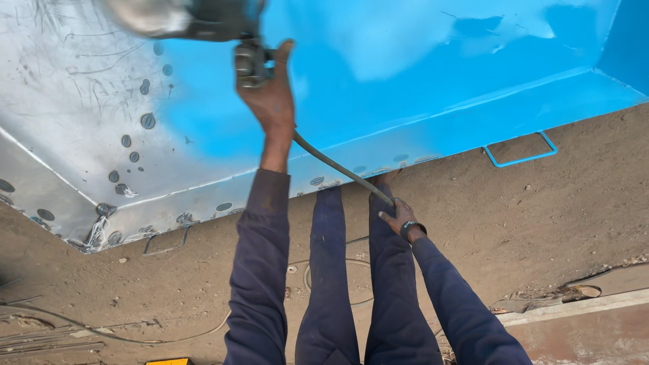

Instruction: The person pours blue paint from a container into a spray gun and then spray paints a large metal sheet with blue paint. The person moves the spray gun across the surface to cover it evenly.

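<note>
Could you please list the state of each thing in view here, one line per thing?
Spray gun: raised at the panel, gripped by the left hand.
Hose: hanging from the gun, held lower down by the right hand.
Metal panel: tilted, right part coated blue, left part bare grey.
Blue handle: painted.
Grey handle: unpainted.

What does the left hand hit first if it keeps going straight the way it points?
Most likely the blue-painted metal panel. The left hand holds a spray gun raised toward it, with nothing visible between. Depth is unclear from this view, so the gun's blurred cup may lead the hand.
</note>
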